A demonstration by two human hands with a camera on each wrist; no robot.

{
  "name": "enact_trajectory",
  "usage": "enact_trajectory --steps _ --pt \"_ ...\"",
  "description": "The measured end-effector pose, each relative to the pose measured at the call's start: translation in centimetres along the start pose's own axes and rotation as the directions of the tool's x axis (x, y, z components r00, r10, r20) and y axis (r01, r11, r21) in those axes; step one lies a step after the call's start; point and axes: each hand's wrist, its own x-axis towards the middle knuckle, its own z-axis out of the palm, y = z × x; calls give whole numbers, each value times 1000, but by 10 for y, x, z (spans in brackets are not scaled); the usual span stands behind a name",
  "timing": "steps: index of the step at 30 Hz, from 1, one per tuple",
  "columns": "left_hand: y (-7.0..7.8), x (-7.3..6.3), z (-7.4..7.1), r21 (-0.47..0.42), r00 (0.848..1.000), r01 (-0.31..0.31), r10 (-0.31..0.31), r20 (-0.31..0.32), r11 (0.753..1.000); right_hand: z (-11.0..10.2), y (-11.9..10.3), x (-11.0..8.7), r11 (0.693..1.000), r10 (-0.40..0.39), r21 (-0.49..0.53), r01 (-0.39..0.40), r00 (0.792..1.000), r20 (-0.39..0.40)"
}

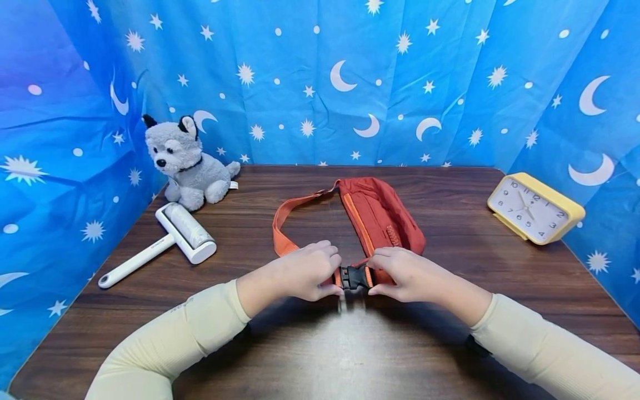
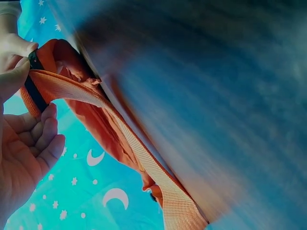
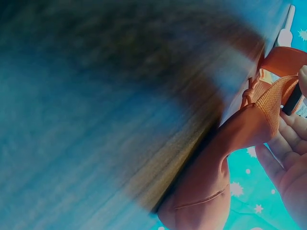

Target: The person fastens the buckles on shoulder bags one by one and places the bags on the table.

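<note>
A red waist bag [image 1: 382, 214] with an orange zip lies on the dark wooden table, its orange strap [image 1: 286, 225] looping out to the left. At the bag's near end, a black side-release buckle [image 1: 355, 277] is held just above the tabletop, its two halves joined or nearly so. My left hand [image 1: 307, 270] pinches the buckle's left end where the strap meets it. On the other end, my right hand [image 1: 407, 276] pinches the buckle between thumb and fingers. Both wrist views show the strap [image 2: 144, 139] hanging from the pinched buckle; fingers partly hide it.
To the left lies a white lint roller [image 1: 187, 233], with a grey plush dog [image 1: 187, 161] sitting behind it. A yellow alarm clock [image 1: 536, 208] stands at the right edge. Blue curtains [image 1: 310, 78] with stars and moons enclose the table [image 1: 250, 194].
</note>
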Motion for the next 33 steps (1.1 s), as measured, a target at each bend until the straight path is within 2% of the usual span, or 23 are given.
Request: enact_trajectory --steps 33 --pt "-1 0 -2 7 1000 -7 7 -27 1000 1 -1 -1 999 21 38 -19 999 -40"
